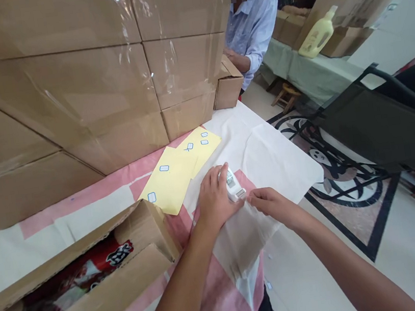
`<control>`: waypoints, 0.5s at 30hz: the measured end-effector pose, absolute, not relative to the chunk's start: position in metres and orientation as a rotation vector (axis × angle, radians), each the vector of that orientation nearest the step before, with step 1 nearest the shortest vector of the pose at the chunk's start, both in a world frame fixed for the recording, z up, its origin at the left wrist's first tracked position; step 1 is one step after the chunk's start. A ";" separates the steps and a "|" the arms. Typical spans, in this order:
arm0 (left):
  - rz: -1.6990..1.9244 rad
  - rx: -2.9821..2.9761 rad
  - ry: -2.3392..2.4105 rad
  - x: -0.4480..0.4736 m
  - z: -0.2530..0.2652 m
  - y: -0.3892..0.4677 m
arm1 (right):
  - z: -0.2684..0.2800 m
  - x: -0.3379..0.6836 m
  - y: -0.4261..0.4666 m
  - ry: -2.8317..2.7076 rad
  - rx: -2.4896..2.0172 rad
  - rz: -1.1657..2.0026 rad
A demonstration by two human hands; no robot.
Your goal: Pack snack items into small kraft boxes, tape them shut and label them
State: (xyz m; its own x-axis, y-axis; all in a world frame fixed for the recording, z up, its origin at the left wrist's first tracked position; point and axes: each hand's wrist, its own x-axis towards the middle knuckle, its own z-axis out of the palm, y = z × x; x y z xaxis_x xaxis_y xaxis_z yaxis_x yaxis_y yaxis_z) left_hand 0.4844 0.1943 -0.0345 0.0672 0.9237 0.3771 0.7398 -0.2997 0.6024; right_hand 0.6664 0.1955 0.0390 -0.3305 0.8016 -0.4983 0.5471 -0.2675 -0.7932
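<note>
My left hand (213, 196) is wrapped around a small white handheld device (235, 188) with a greyish window on top, resting on or just above the cloth-covered table. Close to the device's near end, my right hand (270, 204) is closed in a pinch; anything between those fingertips is too small to make out. Beyond my left hand lie two overlapping yellow sheets (172, 181), bearing several small blue-bordered labels. To the left, a long open cardboard box (159, 229) contains a red printed package (103, 265).
Stacked, taped cartons (105, 87) wall off the table's far left. A small carton (229, 88) stands by a person in a light blue shirt (256, 20). Another table at the right back bears a yellow bottle (316, 37) and boxes. A dark chair (384, 120) stands at right.
</note>
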 end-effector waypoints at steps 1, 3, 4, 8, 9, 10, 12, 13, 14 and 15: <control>1.054 2.096 1.681 0.484 -0.034 0.194 | 0.038 0.667 0.194 -1.733 -1.657 1.645; 1.044 2.101 1.679 0.484 -0.033 0.194 | 0.034 0.668 0.192 -1.712 -1.652 1.651; 1.039 2.105 1.678 0.484 -0.033 0.194 | 0.031 0.668 0.192 -1.703 -1.653 1.649; 1.045 2.131 1.688 0.484 -0.033 0.194 | 0.020 0.669 0.192 -1.670 -1.640 1.667; 1.055 2.136 1.691 0.484 -0.034 0.195 | 0.017 0.670 0.192 -1.652 -1.634 1.684; 1.064 2.140 1.691 0.484 -0.034 0.195 | 0.014 0.670 0.193 -1.626 -1.629 1.703; 1.072 2.145 1.689 0.485 -0.034 0.195 | 0.010 0.670 0.193 -1.575 -1.611 1.742; 1.070 2.144 1.688 0.485 -0.034 0.194 | 0.009 0.670 0.193 -1.562 -1.599 1.752; 1.066 2.142 1.689 0.485 -0.034 0.194 | 0.008 0.670 0.193 -1.564 -1.587 1.752; 1.062 2.137 1.691 0.485 -0.033 0.194 | 0.007 0.670 0.193 -1.577 -1.575 1.745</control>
